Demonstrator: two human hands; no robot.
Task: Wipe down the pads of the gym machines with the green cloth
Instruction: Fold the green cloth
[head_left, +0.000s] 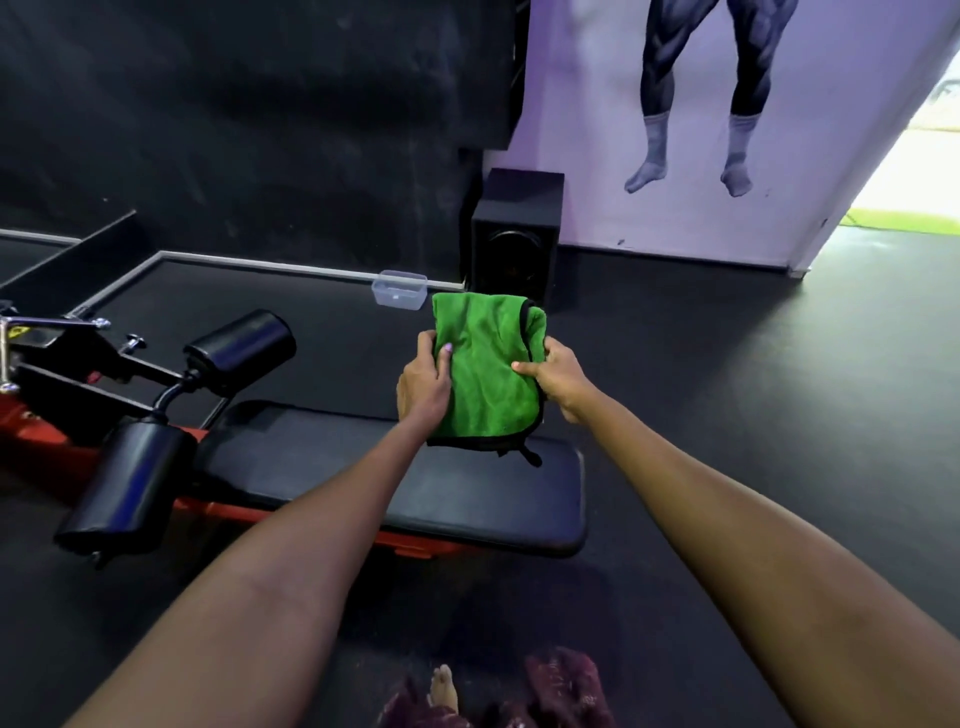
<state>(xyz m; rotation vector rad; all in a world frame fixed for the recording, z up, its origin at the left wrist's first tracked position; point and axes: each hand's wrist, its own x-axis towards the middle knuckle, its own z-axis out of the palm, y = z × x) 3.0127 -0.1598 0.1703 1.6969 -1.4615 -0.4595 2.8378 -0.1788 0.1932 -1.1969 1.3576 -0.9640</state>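
Observation:
A folded green cloth with a black hem hangs in the air above the far end of a black bench pad. My left hand grips its left edge, thumb on the front face. My right hand pinches its right edge. Left of the bench pad sit two black roller pads, one near and one farther back, on a red and black machine frame.
A clear plastic tub and a black speaker box stand on the dark floor by the wall. An open doorway is at the far right. My bare foot shows at the bottom edge.

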